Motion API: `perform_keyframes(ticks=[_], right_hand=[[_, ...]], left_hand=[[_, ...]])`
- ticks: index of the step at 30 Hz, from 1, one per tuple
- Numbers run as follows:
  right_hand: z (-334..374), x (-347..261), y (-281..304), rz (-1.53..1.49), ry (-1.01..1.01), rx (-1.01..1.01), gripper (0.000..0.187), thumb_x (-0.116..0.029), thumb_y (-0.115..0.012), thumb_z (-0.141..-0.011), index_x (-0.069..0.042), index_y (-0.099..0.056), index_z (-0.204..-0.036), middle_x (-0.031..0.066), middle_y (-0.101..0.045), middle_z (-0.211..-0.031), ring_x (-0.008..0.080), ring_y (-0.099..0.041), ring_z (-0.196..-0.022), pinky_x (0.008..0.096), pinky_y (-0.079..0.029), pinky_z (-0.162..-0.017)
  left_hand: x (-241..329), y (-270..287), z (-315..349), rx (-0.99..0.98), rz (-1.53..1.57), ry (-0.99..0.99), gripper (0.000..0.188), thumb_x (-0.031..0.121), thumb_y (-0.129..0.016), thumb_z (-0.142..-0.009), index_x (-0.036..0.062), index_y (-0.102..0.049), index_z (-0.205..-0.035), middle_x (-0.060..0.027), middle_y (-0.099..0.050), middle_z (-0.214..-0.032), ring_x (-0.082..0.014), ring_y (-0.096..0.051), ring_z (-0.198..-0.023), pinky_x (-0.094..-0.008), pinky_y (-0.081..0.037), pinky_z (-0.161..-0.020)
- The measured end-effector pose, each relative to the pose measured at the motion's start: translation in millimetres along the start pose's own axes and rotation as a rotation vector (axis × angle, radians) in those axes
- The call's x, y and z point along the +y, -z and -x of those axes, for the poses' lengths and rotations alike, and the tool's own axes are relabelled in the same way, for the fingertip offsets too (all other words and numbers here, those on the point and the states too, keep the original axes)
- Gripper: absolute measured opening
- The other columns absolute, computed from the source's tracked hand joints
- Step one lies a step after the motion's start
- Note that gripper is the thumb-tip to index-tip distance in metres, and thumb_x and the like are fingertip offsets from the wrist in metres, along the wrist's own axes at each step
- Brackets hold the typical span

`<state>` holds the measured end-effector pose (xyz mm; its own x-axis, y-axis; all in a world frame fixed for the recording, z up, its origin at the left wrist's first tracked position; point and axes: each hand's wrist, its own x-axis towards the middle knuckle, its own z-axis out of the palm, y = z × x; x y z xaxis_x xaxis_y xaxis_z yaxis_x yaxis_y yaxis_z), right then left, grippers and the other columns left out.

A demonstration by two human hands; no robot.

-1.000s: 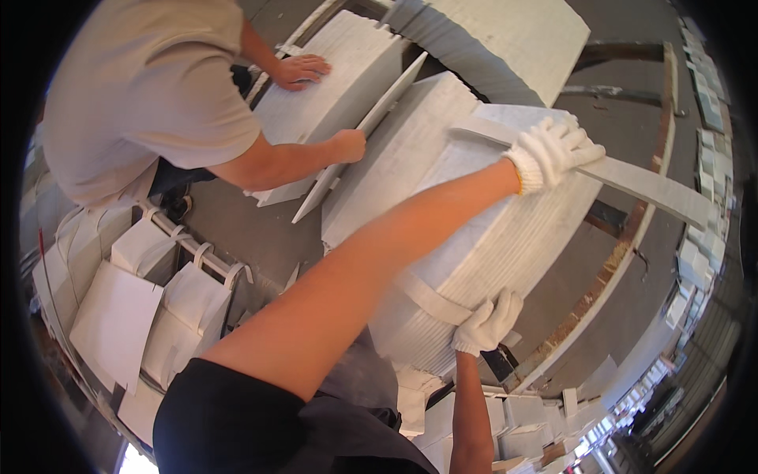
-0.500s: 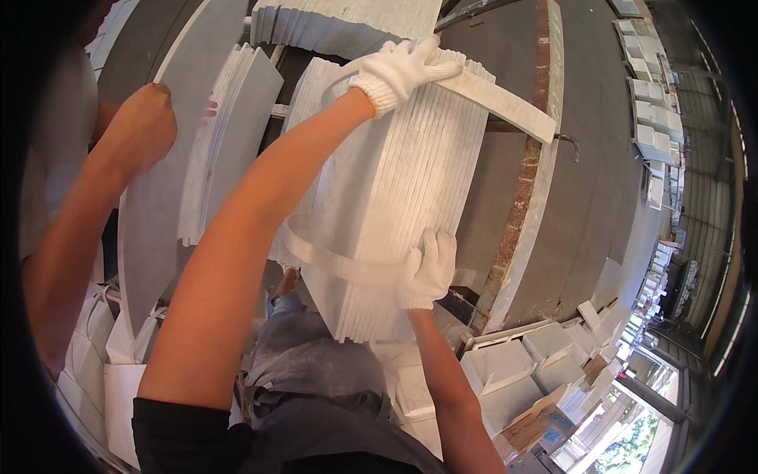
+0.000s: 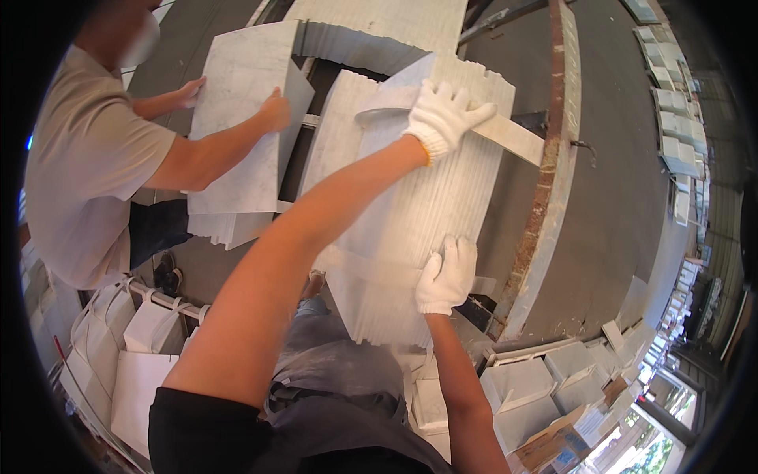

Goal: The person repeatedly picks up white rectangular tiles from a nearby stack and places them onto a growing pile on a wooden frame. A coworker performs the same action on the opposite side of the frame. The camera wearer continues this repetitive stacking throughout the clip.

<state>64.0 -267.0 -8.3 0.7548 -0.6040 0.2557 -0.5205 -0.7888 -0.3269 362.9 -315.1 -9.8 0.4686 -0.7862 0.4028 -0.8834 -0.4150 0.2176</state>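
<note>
A thick stack of thin white stone slabs (image 3: 442,193) stands on edge in front of me. My left hand (image 3: 440,122), in a white knitted glove, lies with spread fingers over a pale flat strip (image 3: 515,139) crossing the far part of the stack. The strip's curved other end rests on the slab face at left. My right hand (image 3: 448,276), gloved the same way, presses against the near right side with its fingers stretched out. A second pale strip (image 3: 371,267), blurred, runs across the near part to that hand; how it passes under the palm is hidden.
At left a co-worker (image 3: 95,150) has both hands on a white slab (image 3: 241,118) beside more slabs. Another stack (image 3: 379,20) stands beyond mine. A rusty metal beam (image 3: 545,182) runs along the right. Strapped slab bundles (image 3: 517,387) lie at lower right, others (image 3: 150,387) at lower left.
My left hand has shifted right along the far strip, its fingers spread wider. The co-worker has come further into view, turning the slab so its broad face shows. My right hand stays by the near strip.
</note>
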Motion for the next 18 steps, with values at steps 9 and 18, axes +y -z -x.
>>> perform_keyframes(ticks=[9, 18], right_hand=[[-1, -3, 3, -0.016, 0.023, -0.029, 0.043, -0.022, -0.062, -0.094, 0.003, -0.070, -0.127, 0.0249, -0.065, -0.138, 0.0472, -0.056, -0.133, 0.0561, -0.044, -0.116], [-2, -3, 1, -0.003, 0.102, 0.059, 0.039, -0.021, -0.059, -0.096, 0.004, -0.070, -0.124, 0.0267, -0.066, -0.131, 0.0485, -0.059, -0.126, 0.0568, -0.047, -0.113]], left_hand=[[-8, -1, 8, 0.192, 0.168, 0.000, 0.075, 0.035, -0.088, -0.077, 0.0204, -0.061, -0.145, -0.0087, -0.062, -0.121, -0.0325, -0.058, -0.115, -0.0552, -0.042, -0.099], [-6, 0, 14, 0.233, 0.124, 0.018, 0.071, 0.032, -0.089, -0.076, 0.0199, -0.062, -0.140, -0.0090, -0.061, -0.120, -0.0328, -0.058, -0.117, -0.0547, -0.043, -0.102]])
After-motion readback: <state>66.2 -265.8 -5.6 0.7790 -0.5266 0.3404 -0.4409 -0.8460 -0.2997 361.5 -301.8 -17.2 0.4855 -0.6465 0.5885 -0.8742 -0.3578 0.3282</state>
